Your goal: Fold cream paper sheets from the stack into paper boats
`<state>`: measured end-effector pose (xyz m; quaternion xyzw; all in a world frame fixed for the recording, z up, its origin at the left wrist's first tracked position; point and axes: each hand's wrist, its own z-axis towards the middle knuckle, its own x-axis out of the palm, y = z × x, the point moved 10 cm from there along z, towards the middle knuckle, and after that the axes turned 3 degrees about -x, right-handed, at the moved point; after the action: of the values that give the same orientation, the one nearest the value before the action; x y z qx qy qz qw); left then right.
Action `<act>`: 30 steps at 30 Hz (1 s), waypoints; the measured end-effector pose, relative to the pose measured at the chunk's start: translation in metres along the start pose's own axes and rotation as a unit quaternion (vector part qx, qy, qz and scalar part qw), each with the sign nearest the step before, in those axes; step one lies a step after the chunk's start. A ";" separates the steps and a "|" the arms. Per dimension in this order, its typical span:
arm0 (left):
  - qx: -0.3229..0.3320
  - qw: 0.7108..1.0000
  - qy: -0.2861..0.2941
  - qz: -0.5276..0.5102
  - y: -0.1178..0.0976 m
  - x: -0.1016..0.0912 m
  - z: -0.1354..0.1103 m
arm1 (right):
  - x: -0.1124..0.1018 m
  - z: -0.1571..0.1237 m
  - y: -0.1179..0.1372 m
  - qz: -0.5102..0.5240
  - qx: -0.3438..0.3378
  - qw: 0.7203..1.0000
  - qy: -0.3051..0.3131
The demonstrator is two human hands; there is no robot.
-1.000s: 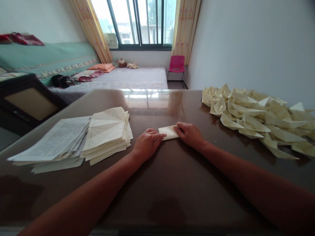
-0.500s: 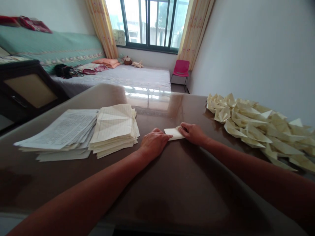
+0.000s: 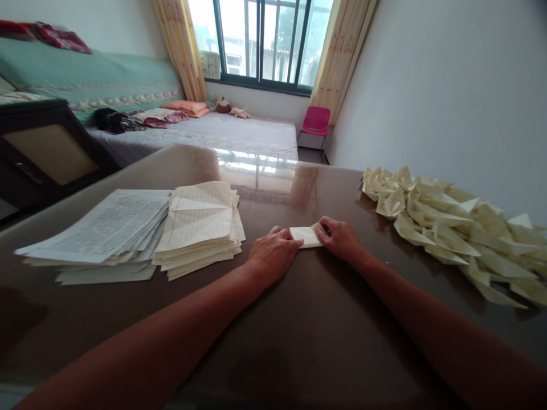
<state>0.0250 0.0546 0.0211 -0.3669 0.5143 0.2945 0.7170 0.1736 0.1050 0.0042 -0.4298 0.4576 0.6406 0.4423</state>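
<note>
A small folded piece of cream paper (image 3: 306, 236) lies on the brown table (image 3: 307, 319), between my two hands. My left hand (image 3: 276, 249) has its fingers closed at the paper's left end, the fingertips pressed on its near edge. At the other end, the thumb and fingers of my right hand (image 3: 338, 237) pinch the paper. Part of the paper is hidden under the fingers. To the left of my left hand is a stack of cream lined sheets (image 3: 199, 225), the top one creased across.
Beside the cream stack lies a pile of printed white sheets (image 3: 106, 228). Many folded paper shapes (image 3: 444, 222) are heaped along the table's right side, near the wall. Beyond the table are a bed (image 3: 239, 134), a pink chair (image 3: 316, 121) and a dark cabinet (image 3: 47, 148).
The camera view has shifted slightly. Both hands stay on the folded paper, and the right hand's thumb and fingers have changed their bend at its right end.
</note>
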 end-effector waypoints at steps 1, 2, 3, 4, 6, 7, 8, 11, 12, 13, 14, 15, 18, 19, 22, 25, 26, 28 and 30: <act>0.002 1.000 -0.001 0.007 -0.001 0.000 0.000 | 0.000 0.000 0.000 -0.003 0.003 1.000 0.002; 0.004 1.000 -0.001 0.014 -0.001 0.000 0.000 | 0.000 0.001 -0.001 -0.006 0.004 1.000 0.003; 0.006 1.000 -0.002 0.020 -0.002 -0.001 0.000 | 0.001 0.001 -0.001 -0.011 0.004 1.000 0.004; 0.007 1.000 -0.004 0.027 -0.002 -0.001 0.000 | 0.001 0.001 0.000 -0.016 0.002 1.000 0.005; 0.009 0.999 -0.003 0.039 -0.003 -0.002 0.000 | 0.001 0.001 0.000 -0.023 -0.001 1.000 0.008; 0.011 0.999 -0.001 0.048 -0.003 -0.002 0.000 | 0.001 0.001 0.001 -0.026 -0.001 1.000 0.010; 0.013 0.998 0.002 0.057 -0.004 -0.001 0.000 | 0.001 0.001 0.001 -0.029 0.000 0.999 0.013; 0.045 0.995 -0.001 0.085 -0.010 0.001 0.000 | 0.001 0.001 0.002 -0.040 0.001 0.999 0.015; 0.063 0.994 -0.006 0.089 -0.014 0.002 -0.001 | 0.001 0.001 0.003 -0.044 -0.001 0.999 0.013; 0.082 0.992 -0.009 0.091 -0.017 0.004 -0.002 | 0.001 0.000 0.003 -0.047 -0.002 0.999 0.011; 0.099 0.991 -0.010 0.092 -0.020 0.006 -0.004 | 0.001 0.000 0.004 -0.049 -0.004 0.999 0.008; 0.111 0.989 -0.008 0.093 -0.022 0.009 -0.005 | 0.001 0.000 0.005 -0.051 -0.006 0.999 0.006; 0.120 0.987 -0.004 0.111 -0.024 0.014 -0.007 | 0.000 -0.001 0.007 -0.050 -0.008 0.999 -0.002; 0.120 0.986 -0.004 0.119 -0.024 0.015 -0.008 | -0.001 -0.002 0.008 -0.049 -0.007 0.999 -0.004; 0.121 0.983 -0.001 0.139 -0.027 0.014 -0.009 | -0.003 -0.003 0.010 -0.046 -0.006 0.999 -0.009; 0.114 0.982 0.006 0.150 -0.029 0.012 -0.010 | -0.005 -0.006 0.011 -0.042 -0.003 0.999 -0.010; 0.110 0.983 0.008 0.149 -0.028 0.011 -0.010 | -0.004 -0.007 0.012 -0.038 -0.001 0.999 -0.008; 0.105 0.984 0.013 0.141 -0.027 0.009 -0.011 | -0.002 -0.009 0.012 -0.021 0.007 1.000 -0.002; 0.104 0.986 0.017 0.131 -0.026 0.007 -0.011 | 0.000 -0.010 0.011 0.000 0.013 1.000 -0.001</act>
<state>0.0426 0.0315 0.0178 -0.2245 0.5977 0.3243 0.6980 0.1648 0.0937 0.0042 -0.4235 0.4651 0.6351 0.4484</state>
